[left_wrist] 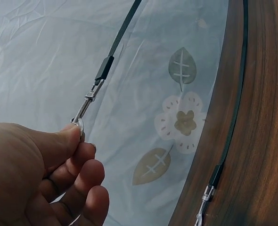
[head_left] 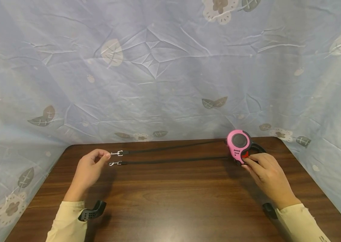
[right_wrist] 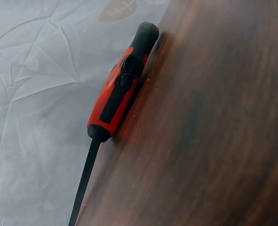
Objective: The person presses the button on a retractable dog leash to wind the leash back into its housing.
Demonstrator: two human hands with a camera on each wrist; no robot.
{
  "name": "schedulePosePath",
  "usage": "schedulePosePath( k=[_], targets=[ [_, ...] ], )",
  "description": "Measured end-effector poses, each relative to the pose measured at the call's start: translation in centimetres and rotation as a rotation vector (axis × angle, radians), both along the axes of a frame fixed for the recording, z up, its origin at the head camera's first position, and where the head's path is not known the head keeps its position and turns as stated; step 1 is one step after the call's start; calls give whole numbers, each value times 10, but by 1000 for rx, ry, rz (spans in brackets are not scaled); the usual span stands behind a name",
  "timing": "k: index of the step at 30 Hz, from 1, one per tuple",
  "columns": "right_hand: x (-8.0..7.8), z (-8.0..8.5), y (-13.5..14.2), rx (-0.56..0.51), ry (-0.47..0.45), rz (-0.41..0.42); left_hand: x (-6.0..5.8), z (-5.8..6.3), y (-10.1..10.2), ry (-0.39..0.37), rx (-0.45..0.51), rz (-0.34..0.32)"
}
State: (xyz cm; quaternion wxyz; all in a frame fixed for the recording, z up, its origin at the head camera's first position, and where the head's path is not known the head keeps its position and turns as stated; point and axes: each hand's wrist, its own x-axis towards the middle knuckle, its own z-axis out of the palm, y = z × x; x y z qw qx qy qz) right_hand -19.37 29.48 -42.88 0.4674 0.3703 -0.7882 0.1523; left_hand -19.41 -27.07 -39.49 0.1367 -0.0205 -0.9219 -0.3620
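My left hand (head_left: 90,168) pinches the end of a silver snap clip (left_wrist: 88,101) between thumb and fingertips. A thin black strap (head_left: 170,147) runs taut from that clip to a pink retractable dog leash (head_left: 234,146), held up by my right hand (head_left: 268,176) with its fingers at the lower edge. Partly behind the pink case is a red and black retractable leash (right_wrist: 115,94), lying by the table's far edge. Its black strap (head_left: 173,160) stretches left across the table to a second silver clip (head_left: 115,163), just below my left fingertips. The right wrist view shows no hand.
The brown wooden table (head_left: 170,198) ends at a pale, wrinkled cloth (head_left: 164,84) with leaf and flower prints, hanging behind it and along both sides. A black wrist device (head_left: 93,211) sits at the left sleeve.
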Motion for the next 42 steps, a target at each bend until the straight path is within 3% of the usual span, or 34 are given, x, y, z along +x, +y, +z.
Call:
schedulePosePath(
  k=[22, 36, 42],
  targets=[
    [2, 6, -6, -33, 60, 8, -2, -5, 7, 38, 15, -57],
    [1, 6, -6, -54, 88, -3, -2, -9, 10, 133, -34, -230],
    [1, 3, -6, -56, 80, 5, -1, -10, 12, 149, -13, -266]
  ],
)
